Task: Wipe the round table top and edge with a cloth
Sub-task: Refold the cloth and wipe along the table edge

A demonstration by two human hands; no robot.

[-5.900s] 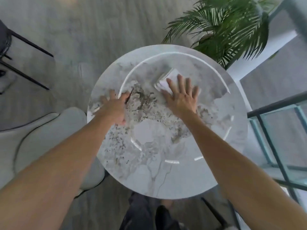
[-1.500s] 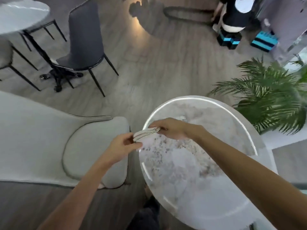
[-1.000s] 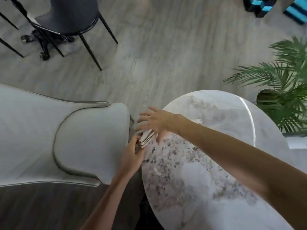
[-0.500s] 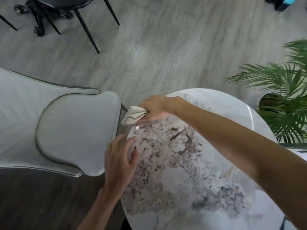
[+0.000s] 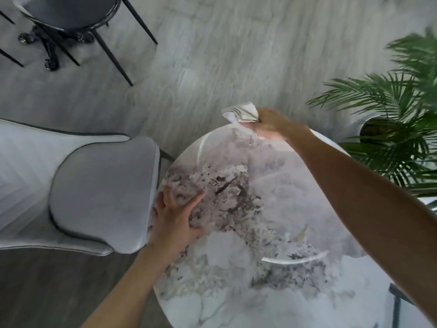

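The round marble table (image 5: 272,292) fills the lower right, glossy white with dark speckled veining. My right hand (image 5: 272,125) is at the table's far rim, closed on a folded white cloth (image 5: 241,112) that sticks out past the edge to the left. My left hand (image 5: 176,215) lies flat on the table's left side near the rim, fingers spread, holding nothing.
A grey upholstered chair (image 5: 99,192) stands close against the table's left edge. A potted palm (image 5: 397,133) is at the right, near the far rim. A dark chair with thin black legs (image 5: 71,17) stands far left on the wooden floor.
My right hand has carried the cloth along the rim from the left side to the far side. My left hand has settled flat on the table top.
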